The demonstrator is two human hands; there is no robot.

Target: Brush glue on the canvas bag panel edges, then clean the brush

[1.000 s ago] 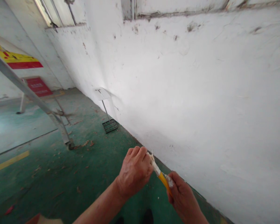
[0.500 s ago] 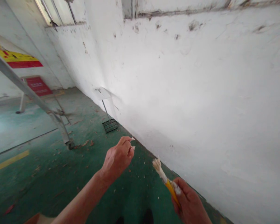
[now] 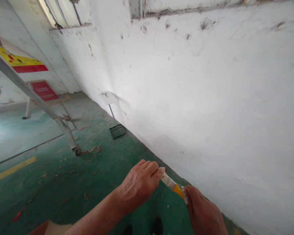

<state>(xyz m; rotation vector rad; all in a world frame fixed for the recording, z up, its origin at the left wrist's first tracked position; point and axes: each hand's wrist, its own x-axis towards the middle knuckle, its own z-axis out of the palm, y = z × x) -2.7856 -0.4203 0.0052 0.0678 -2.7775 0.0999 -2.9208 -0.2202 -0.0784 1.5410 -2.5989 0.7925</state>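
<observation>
A paintbrush [image 3: 170, 182] with a yellow handle and a whitish, paint-caked ferrule is held out in front of me, low beside the wall. My right hand [image 3: 203, 209] grips its handle from the lower right, with white residue at the fingers. At the other end, the fingers of my left hand [image 3: 143, 179] are closed around the bristle tip, which they mostly hide. Both hands are over the green floor [image 3: 107, 169], close to the base of the white wall [image 3: 210, 107].
A small sign stand [image 3: 112, 98] with a black grid base leans near the wall. To the left, a metal frame leg [image 3: 66, 130] ends in a caster. A red sign [image 3: 44, 90] stands at the far wall. Debris flakes [image 3: 94, 149] litter the floor, and my shoes [image 3: 158, 225] show below.
My left hand has moved right and down, from apart from the brush to closed on its bristles. The right hand still holds the handle, and the view has shifted slightly.
</observation>
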